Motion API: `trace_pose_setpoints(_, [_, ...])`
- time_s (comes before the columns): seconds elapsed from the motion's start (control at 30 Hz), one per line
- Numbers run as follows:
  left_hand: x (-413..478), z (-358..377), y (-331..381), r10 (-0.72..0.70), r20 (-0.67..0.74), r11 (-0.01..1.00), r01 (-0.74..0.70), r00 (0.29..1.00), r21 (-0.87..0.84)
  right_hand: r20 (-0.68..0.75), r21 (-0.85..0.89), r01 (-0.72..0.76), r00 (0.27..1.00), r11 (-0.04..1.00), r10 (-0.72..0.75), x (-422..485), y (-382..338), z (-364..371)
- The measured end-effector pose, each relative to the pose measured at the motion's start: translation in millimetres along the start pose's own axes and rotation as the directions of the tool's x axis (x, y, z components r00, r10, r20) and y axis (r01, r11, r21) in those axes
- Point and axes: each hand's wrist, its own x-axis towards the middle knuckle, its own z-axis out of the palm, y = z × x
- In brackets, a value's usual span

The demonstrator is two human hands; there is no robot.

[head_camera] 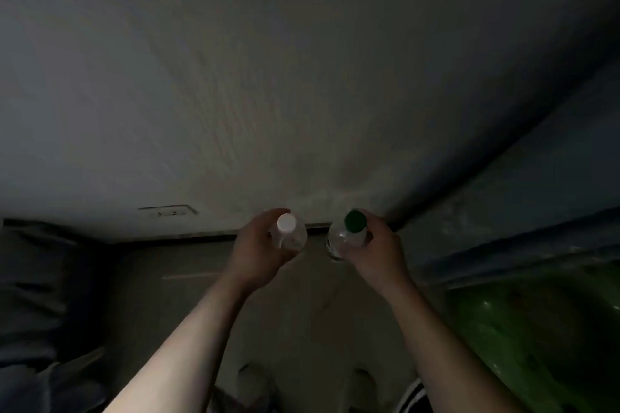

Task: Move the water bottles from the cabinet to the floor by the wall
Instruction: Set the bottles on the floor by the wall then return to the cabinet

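Note:
The room is dim. My left hand (260, 253) grips a clear water bottle with a white cap (287, 225), held upright. My right hand (375, 250) grips a second clear water bottle with a green cap (355, 222), also upright. Both bottles hang side by side above the floor (302, 312), close to the base of the pale wall (268, 94). I cannot tell whether either bottle's base touches the floor. The cabinet is not in view.
A dark baseboard (188, 236) runs along the foot of the wall, with a wall socket (167, 211) to the left. Dark fabric (40, 295) lies at the left. A green object (536, 329) fills the lower right. My feet (251, 379) show below.

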Motion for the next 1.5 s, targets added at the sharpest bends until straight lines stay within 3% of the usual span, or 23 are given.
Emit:
trace_pose_setpoints(0.2, [50,63,-92,0.032,0.044,0.999,-0.033,0.999,0.009,0.035,-0.034,-0.035,0.999,0.999,0.036,49,92,56])
trace_pose_setpoints(0.53, [115,150,-214,-0.059,0.086,0.993,0.049,0.995,0.11,0.047,-0.053,-0.109,0.993,0.993,0.112,109,219,122])
trace_pose_setpoints(1.17, [134,195,-259,-0.037,0.055,0.994,0.032,0.998,0.103,0.083,-0.022,-0.151,0.985,0.988,0.152,125,268,151])
trace_pose_setpoints(1.5, [134,198,-266,0.049,0.023,0.996,-0.05,0.999,0.07,0.061,0.012,-0.176,0.983,0.984,0.175,128,277,157])
